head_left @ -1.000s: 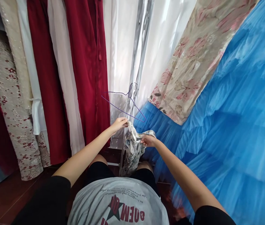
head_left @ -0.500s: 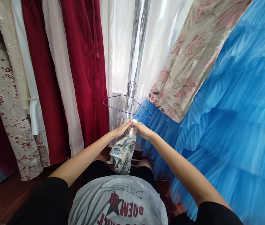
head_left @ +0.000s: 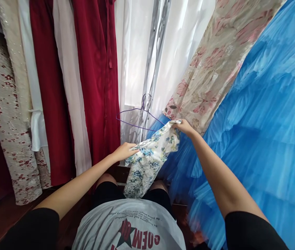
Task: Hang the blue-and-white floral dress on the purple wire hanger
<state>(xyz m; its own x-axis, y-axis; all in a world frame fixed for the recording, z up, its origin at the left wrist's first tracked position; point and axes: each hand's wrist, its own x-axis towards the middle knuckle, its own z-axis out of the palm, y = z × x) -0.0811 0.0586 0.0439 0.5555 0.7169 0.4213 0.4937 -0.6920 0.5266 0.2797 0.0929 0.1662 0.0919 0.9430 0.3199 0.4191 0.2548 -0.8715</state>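
Note:
I hold a white garment with a blue and green flower print (head_left: 147,163) stretched between both hands in front of me. My left hand (head_left: 123,151) grips its lower left edge. My right hand (head_left: 185,126) is raised higher and to the right, pinching the garment's upper corner. The cloth hangs down toward my knees. Just behind it a thin purple wire hanger (head_left: 138,118) hangs bare on a metal rack pole (head_left: 154,66).
Hanging clothes surround me: dark red dresses (head_left: 97,69), a pale pink one, beige sequined fabric (head_left: 3,104) at left, white curtains behind the pole, a floral beige dress (head_left: 215,62) and a big blue tulle skirt (head_left: 267,121) at right. The floor is dark wood.
My hands, together at the top of the bunched garment half a second ago, have moved apart. The right hand rose up and right, spreading the cloth open.

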